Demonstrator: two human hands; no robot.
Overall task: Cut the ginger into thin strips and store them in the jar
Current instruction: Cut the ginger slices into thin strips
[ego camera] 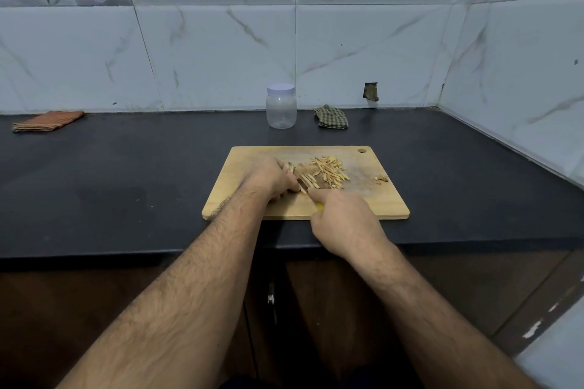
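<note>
A rectangular pale wooden cutting board [373, 205] lay on the black stone bench [126, 174], near its front edge. The left hand [268, 177] rested on the board with fingers curled down over a few uncut slices of pale ginger [290, 166], pinning them in place. The right hand [344, 218] was closed around a yellow-handled knife [319, 206]; only a sliver of handle showed, and the blade lay just beside the left fingertips. A loose heap of thin ginger strips [328, 171] sat on the board to the right of the blade, with a few small ginger scraps [380, 179] further right. A clear plastic jar with a white screw lid [281, 106] stood upright, lid on, behind the board near the marbled tile wall [363, 41]. A green checked cloth [331, 117] lay just right of the jar; an orange folded cloth [47, 120] lay far left.
</note>
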